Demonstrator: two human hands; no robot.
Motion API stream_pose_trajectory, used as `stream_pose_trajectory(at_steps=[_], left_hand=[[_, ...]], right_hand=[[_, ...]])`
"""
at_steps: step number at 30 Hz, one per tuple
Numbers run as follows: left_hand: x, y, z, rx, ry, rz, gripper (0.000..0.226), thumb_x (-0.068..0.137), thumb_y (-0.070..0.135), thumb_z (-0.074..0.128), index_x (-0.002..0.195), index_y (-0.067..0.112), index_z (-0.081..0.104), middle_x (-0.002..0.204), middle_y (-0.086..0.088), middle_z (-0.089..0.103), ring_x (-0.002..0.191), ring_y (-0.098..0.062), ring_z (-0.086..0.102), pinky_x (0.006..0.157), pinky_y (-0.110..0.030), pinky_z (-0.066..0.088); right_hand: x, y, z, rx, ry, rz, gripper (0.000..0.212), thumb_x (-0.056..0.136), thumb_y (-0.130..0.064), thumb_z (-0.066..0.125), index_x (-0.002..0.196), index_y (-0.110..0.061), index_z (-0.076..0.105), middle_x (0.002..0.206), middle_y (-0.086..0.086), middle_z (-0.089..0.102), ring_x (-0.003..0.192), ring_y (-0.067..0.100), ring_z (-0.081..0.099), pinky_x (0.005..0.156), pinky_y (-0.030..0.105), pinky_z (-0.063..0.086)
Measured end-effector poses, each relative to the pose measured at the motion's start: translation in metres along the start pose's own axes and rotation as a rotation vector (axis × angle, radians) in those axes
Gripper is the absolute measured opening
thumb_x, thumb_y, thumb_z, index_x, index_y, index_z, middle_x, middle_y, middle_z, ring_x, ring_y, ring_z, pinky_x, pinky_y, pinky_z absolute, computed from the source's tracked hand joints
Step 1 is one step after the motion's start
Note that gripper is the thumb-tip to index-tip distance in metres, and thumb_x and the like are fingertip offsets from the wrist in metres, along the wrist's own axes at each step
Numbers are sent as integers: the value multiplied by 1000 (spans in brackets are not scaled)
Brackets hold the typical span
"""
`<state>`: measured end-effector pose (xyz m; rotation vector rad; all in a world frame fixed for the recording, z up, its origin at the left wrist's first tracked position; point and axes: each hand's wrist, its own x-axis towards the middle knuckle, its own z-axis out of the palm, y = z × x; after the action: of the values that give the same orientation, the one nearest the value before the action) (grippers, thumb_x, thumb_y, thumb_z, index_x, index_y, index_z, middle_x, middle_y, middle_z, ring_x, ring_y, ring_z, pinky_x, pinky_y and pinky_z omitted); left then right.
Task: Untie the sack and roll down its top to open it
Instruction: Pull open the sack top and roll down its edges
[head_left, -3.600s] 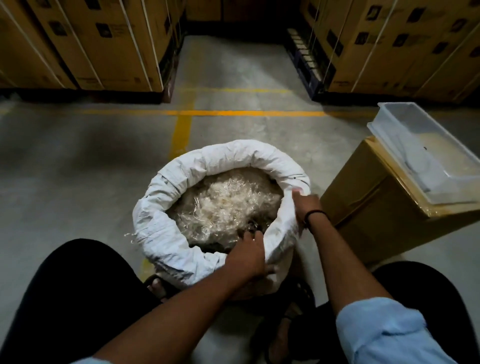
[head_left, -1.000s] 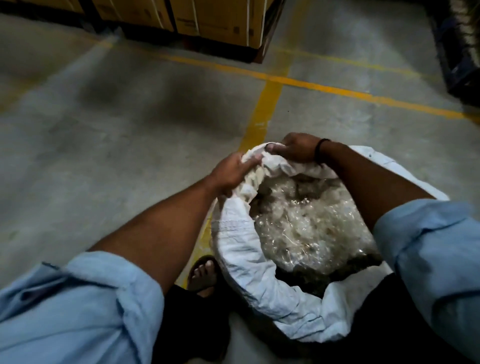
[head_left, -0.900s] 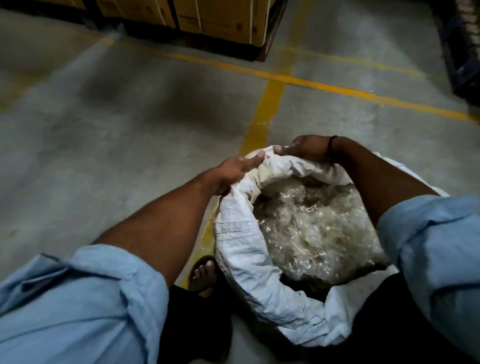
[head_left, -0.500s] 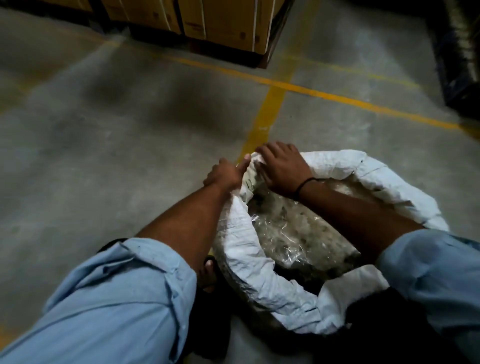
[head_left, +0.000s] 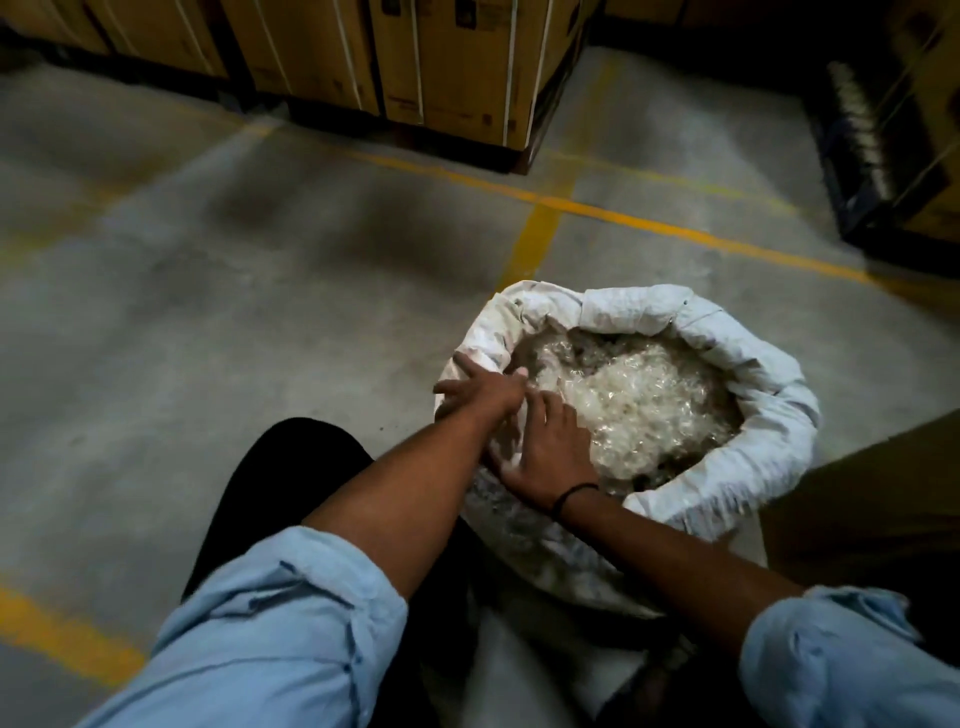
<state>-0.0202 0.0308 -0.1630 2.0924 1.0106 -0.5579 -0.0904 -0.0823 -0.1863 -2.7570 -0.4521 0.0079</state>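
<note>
Fingers (head_left: 470, 376) now splayed on sack (head_left: 769, 410)

Dim warehouse light, dark corners. My hands (head_left: 519, 415) motion-blurred. Sack (head_left: 753, 374) contents catch brightest glare. Wide-angle bend curves floor lines (head_left: 649, 218) near edges.

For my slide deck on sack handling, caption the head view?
Both hands, left hand and right hand, work the near-left rolled rim of an open white sack on a concrete floor.
</note>
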Motion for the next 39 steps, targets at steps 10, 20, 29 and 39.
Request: stream_pose_trajectory(at_steps=[10, 20, 29, 39], left_hand=[[-5, -35, -1, -249, 119, 389, 63, 100, 36, 56, 153, 11, 31, 147, -21, 50, 130, -40, 52, 103, -38, 41], [9, -38, -20, -1424, -390, 68, 41, 91, 25, 50, 113, -5, 68, 98, -23, 70, 85, -37, 68, 93, -45, 52], [16, -7, -10, -902, -172, -13, 42, 93, 22, 55, 128, 0, 59, 121, -19, 64, 109, -35, 62, 98, -41, 48], [-56, -2, 5, 336, 55, 1185, 27, 91, 23, 64, 118, 26, 69, 122, 1, 65, 117, -19, 55, 101, -34, 42]], right_hand=[[-50, -2, 13, -241, -206, 20, 125, 69, -71, 66, 156, -16, -6, 149, 13, 30, 132, 38, 33, 100, 52, 43], [-22, 17, -2, -436, 169, -245, 74, 81, -15, 59, 151, -11, 35, 113, 15, 63, 57, 32, 58, 47, 34, 43], [-24, 53, -9, -186, -316, -230, 113, 77, -47, 67, 156, -21, -9, 144, 11, 35, 94, 37, 62, 70, 39, 49], [-69, 110, -24, -157, -687, -134, 127, 54, -65, 81, 151, -21, 12, 150, 7, 39, 133, 29, 46, 111, 46, 36]])
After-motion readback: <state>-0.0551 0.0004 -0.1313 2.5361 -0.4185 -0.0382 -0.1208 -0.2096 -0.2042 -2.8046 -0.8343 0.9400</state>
